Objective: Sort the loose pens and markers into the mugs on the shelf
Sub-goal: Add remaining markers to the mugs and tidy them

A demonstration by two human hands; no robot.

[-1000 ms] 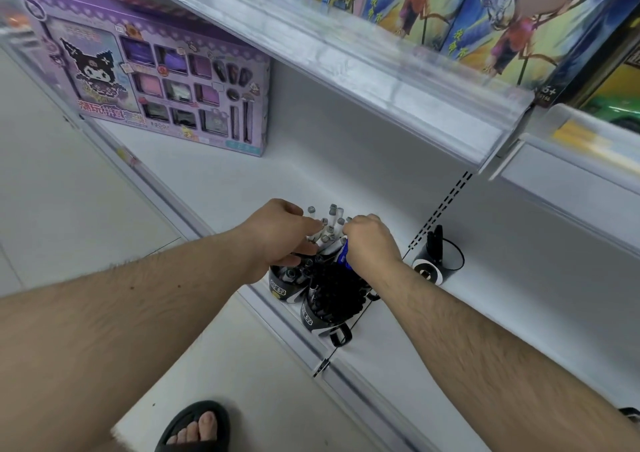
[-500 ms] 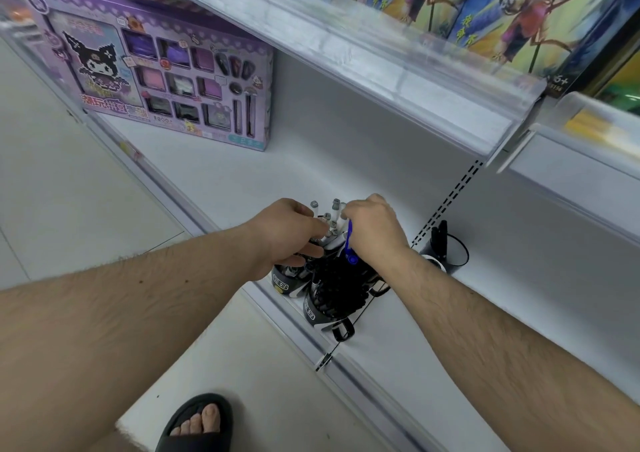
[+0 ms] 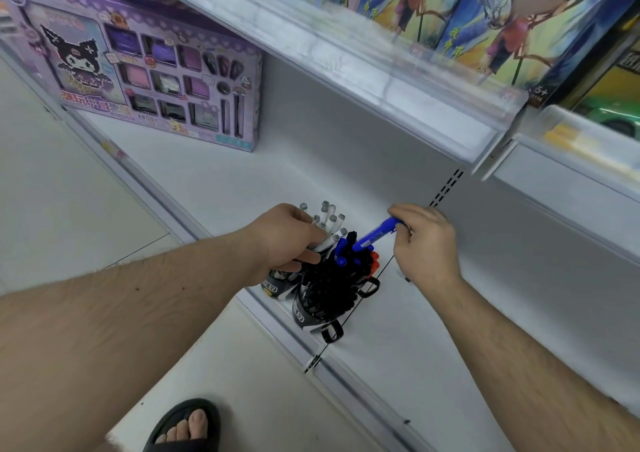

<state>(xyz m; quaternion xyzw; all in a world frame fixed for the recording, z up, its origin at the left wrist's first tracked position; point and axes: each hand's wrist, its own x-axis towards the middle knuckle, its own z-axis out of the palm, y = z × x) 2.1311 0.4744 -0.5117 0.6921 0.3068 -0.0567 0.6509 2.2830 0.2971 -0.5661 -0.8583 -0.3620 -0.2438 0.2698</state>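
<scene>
My left hand (image 3: 289,244) gripped the white markers (image 3: 329,221) upright in the rear mug (image 3: 277,285), steadying them, while my right hand (image 3: 424,244) pinched 1 blue pen (image 3: 379,232) above the front mug (image 3: 311,313).

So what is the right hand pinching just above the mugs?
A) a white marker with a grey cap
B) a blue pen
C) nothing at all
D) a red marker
B: the right hand pinches a blue pen by its upper end, slanting down toward the black pens in the mug; the left hand grips the white markers.
</scene>
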